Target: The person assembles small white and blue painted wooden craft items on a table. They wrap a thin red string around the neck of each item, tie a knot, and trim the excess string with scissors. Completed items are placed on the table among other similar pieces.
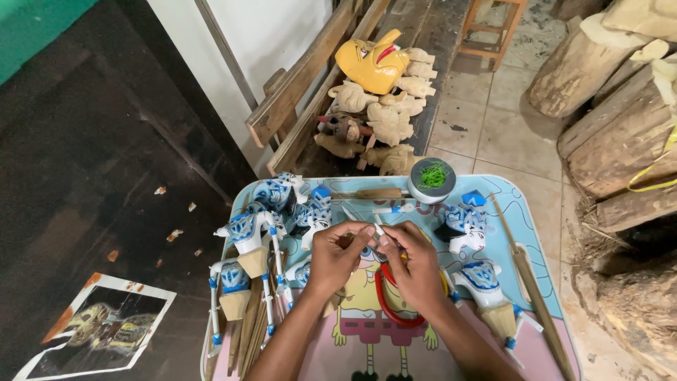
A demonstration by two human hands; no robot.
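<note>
Both my hands meet over the middle of a small cartoon-printed table (493, 204). My left hand (337, 255) and my right hand (415, 262) pinch a small white puppet piece (379, 230) between their fingertips. Under my right hand lies a red-handled tool (386, 303), partly hidden. Blue-and-white painted puppet figures lie on both sides: several at the left (248, 233) and two at the right (467, 227).
A round tin with green thread (431, 179) and a wooden-handled tool (374, 193) sit at the table's far edge. Thin sticks (536, 296) lie along the right side. Beyond lie a yellow mask (371, 63) and unpainted carved heads (391, 123). Logs (613, 113) stand right.
</note>
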